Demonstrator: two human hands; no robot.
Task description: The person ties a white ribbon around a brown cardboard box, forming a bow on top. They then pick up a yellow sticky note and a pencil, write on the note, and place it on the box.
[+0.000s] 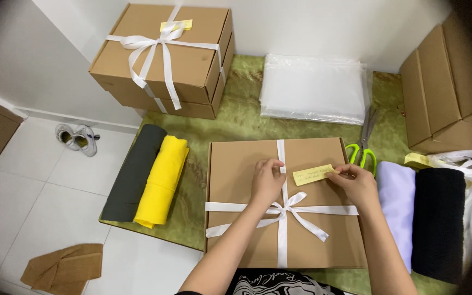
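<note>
A flat brown cardboard box [241, 175] lies in front of me on a green table [236, 117], tied with a white ribbon [282, 210] in a bow. My left hand [267, 179] rests on the box lid, its fingertips pinching the vertical ribbon strand. My right hand [356, 183] pinches the right end of a small yellow paper note [313, 175] lying against the ribbon and the lid.
Stacked ribbon-tied boxes [165, 57] stand at the back left. Clear plastic bags [312, 87] lie at the back. Green-handled scissors [363, 147] are right of the box. Dark grey [133, 172] and yellow [162, 180] fabric rolls lie left; lavender [397, 207] and black [438, 218] fabric lie right. More cartons [443, 82] stand far right.
</note>
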